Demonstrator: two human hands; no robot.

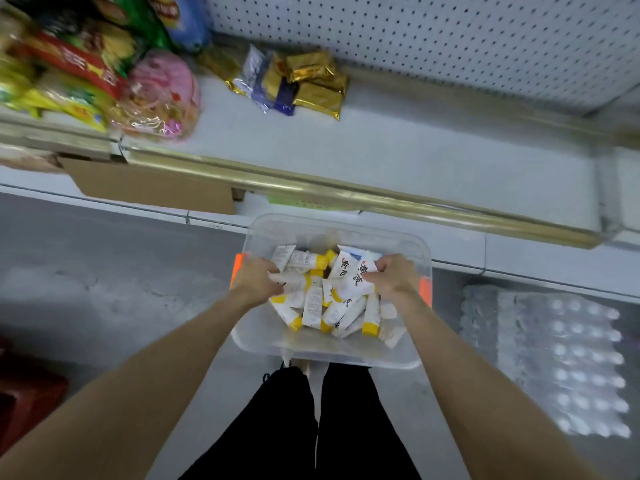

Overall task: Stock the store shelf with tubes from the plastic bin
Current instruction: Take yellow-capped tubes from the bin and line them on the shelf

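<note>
A clear plastic bin (pixel 263 337) with orange handles stands on the floor in front of my legs. Several white tubes (pixel 313 303) with yellow caps lie heaped inside it. My left hand (pixel 254 280) reaches into the bin's left side, its fingers curled round a white tube (pixel 291 280). My right hand (pixel 394 275) is in the right side and grips a white tube with black characters (pixel 356 277). The white store shelf (pixel 398 157) with a brass front rail runs just beyond the bin.
Gold foil packets (pixel 315 86) lie at the shelf's back, bagged snacks (pixel 86 71) crowd its left end. A cardboard box (pixel 152 185) sits under the shelf at left. A shrink-wrapped pack of water bottles (pixel 561 362) lies on the floor at right.
</note>
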